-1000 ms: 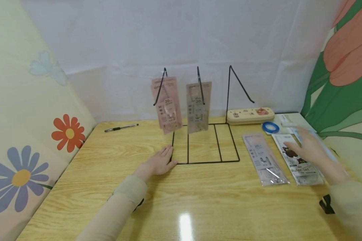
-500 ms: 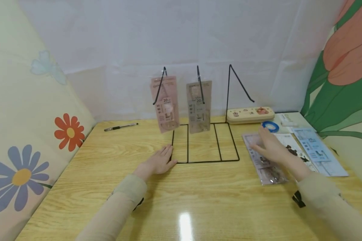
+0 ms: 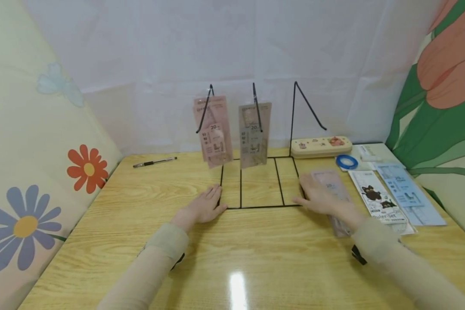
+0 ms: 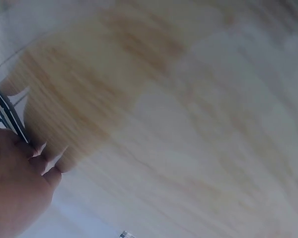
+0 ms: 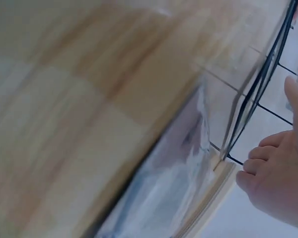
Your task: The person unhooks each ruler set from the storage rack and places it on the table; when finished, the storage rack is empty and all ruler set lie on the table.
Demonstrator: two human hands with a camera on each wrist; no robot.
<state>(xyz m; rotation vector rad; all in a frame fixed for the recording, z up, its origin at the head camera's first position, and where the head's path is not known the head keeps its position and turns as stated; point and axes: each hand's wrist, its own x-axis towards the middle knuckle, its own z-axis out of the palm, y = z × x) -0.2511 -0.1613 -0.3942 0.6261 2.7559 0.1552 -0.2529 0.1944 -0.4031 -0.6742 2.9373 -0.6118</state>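
Squarely between the two hands, the black wire rack [image 3: 280,183] stands on the table [image 3: 193,262], with pink packets [image 3: 216,144] hanging from its left hook and a grey-beige packet [image 3: 254,144] from the middle one. The left hand [image 3: 201,207] lies at the base's left side, fingers extended side by side, thumb apart at the front corner. The right hand [image 3: 319,197] is at the base's right side, thumb spread from relaxed fingers, partly covering a mauve packet [image 3: 342,226] from view; whether it touches the wire I cannot tell
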